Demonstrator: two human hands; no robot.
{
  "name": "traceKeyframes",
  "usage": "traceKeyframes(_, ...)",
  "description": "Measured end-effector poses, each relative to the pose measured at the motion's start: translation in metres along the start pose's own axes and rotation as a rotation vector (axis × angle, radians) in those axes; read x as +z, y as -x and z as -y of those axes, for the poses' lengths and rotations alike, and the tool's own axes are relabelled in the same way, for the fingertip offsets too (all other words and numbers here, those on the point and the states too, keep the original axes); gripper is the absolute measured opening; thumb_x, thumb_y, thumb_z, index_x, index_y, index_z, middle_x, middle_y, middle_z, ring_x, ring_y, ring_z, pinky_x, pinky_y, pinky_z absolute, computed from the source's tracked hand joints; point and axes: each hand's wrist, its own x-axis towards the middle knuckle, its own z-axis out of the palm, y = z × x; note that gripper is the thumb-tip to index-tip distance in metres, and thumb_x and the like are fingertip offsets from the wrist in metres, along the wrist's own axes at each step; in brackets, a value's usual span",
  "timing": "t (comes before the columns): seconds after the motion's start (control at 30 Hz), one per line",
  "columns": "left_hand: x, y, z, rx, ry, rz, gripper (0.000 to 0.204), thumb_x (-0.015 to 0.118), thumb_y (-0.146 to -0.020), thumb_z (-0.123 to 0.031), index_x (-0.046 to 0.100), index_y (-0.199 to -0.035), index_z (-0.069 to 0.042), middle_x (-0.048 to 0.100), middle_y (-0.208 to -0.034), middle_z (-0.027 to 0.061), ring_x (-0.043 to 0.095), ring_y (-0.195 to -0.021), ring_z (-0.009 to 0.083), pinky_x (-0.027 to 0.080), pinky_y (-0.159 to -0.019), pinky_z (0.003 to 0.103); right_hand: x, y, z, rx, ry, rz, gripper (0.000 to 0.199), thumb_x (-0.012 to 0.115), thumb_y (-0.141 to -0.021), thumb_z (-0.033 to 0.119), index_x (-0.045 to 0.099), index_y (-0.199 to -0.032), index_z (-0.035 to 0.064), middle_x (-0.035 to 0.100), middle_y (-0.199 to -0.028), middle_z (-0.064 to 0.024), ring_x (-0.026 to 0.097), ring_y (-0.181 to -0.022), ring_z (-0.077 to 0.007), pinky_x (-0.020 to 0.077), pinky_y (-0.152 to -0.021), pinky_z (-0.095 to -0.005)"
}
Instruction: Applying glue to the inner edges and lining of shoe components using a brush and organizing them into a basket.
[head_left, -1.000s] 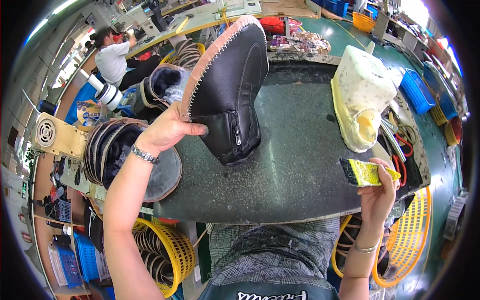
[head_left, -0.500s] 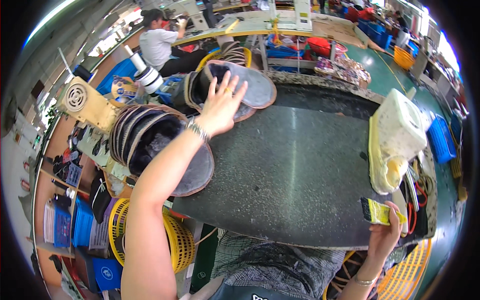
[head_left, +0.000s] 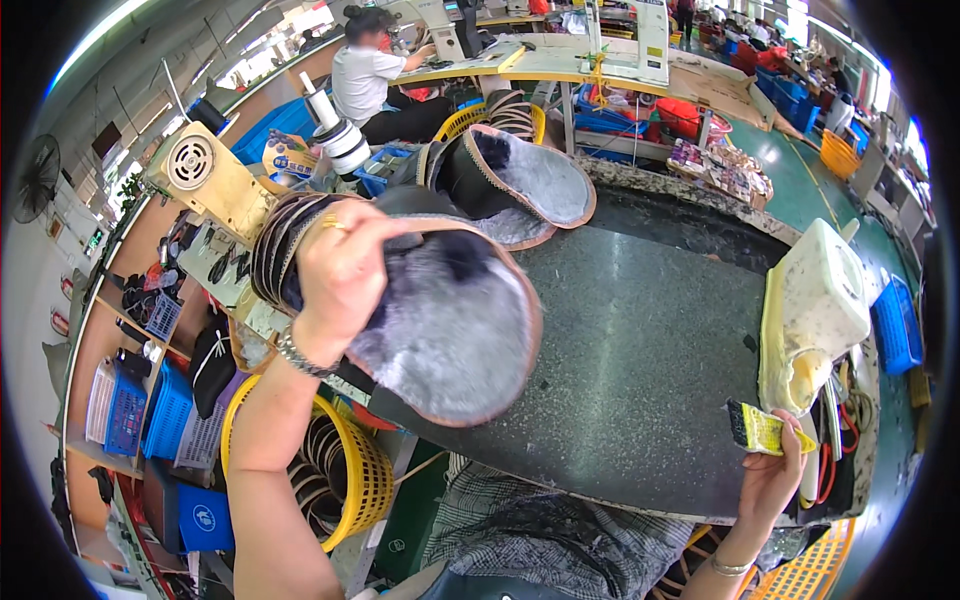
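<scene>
My left hand (head_left: 345, 275) is closed on the upper edge of a fur-lined slipper (head_left: 445, 335). Its pale grey, fluffy footbed faces up, tilted and slightly blurred, over the left part of the dark work board. Behind my hand is a stack of nested slippers (head_left: 276, 245), partly hidden by it. Farther back, more slippers (head_left: 545, 180) with the same grey lining lie overlapped on the board's far edge. Near the right front corner, my right hand (head_left: 775, 468) holds a flat brush (head_left: 757, 428) with black bristles and a yellow handle, bristles pointing left.
The dark speckled board (head_left: 620, 370) spans the front. A cut white plastic jug (head_left: 820, 300) stands at its right, beside tools and a red cord. Yellow baskets (head_left: 368, 480) with slippers sit below left. A sewing machine (head_left: 205, 175) is at left; a person (head_left: 365, 75) sits beyond.
My left hand has drawn back from the far slippers toward the near-left stack and now grips a slipper there. My right hand keeps the brush in about the same place. The view has shifted a little.
</scene>
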Motion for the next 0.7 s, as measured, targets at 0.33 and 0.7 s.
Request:
traceKeyframes(0.33, 0.109, 0.057, -0.147, -0.066, 0.703, 0.406, 0.058, 0.071, -0.072, -0.021, 0.043, -0.119, -0.003, 0.045, -0.113, 0.0161, 0.042, -0.108, 0.0335, 0.030, -0.093, 0.044, -0.013, 0.002, 0.027, -0.116, 0.230, -0.078, 0.024, 0.046, -0.092, 0.013, 0.051, -0.110, -0.0015, 0.058, -0.102, -0.0125, 0.061, -0.083, -0.0152, 0.0547, -0.054, -0.0255)
traceKeyframes(0.7, 0.159, 0.069, -0.160, -0.183, 0.547, 0.425, 0.053, 0.075, -0.065, -0.017, 0.050, -0.108, 0.001, 0.051, -0.107, 0.0150, 0.046, -0.102, 0.0326, 0.036, -0.088, 0.042, -0.024, -0.082, 0.043, -0.502, 1.240, -0.042, 0.015, 0.057, -0.085, 0.009, 0.063, -0.096, 0.0001, 0.063, -0.081, -0.0067, 0.057, -0.072, -0.0103, 0.0451, -0.067, -0.0231)
